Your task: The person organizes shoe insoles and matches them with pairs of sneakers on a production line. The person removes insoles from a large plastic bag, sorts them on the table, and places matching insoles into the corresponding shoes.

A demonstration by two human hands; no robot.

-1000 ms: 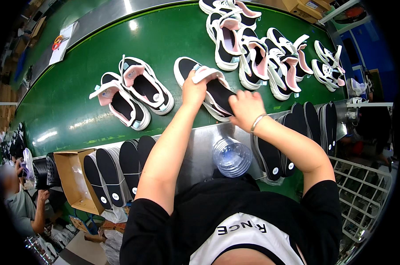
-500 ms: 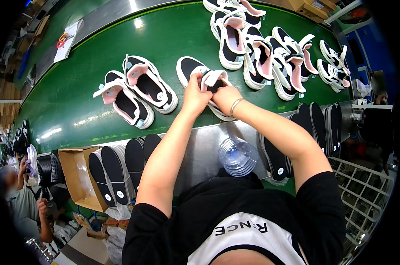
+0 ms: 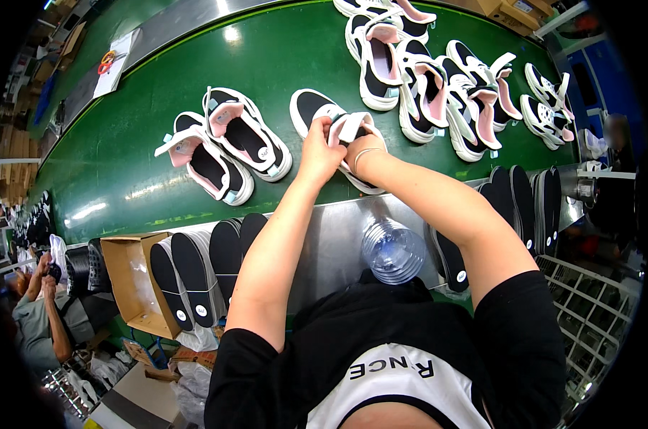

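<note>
A black and white sneaker (image 3: 309,107) with a pink lining lies on the green bench in front of me, toe pointing away and to the left. My left hand (image 3: 321,154) is closed on the edge of its opening, beside the raised white tongue. Into the opening reaches my right hand (image 3: 363,151), sunk past the knuckles, so its fingers are hidden. Left of it stand two matching sneakers, one (image 3: 249,136) with a black insole bearing a round white sticker, the other (image 3: 208,164) with its tongue folded outward.
Several more sneakers (image 3: 381,61) stand at the back right of the green bench (image 3: 145,107). Along the near metal edge are bundled black insoles (image 3: 195,275), a cardboard box (image 3: 134,286) and a clear plastic tub (image 3: 393,252). Orange-handled scissors (image 3: 106,62) lie far left; another person (image 3: 45,322) sits left.
My right hand has pushed deeper into the sneaker, its bracelet now near the opening. My left hand keeps its hold. The view has shifted slightly.
</note>
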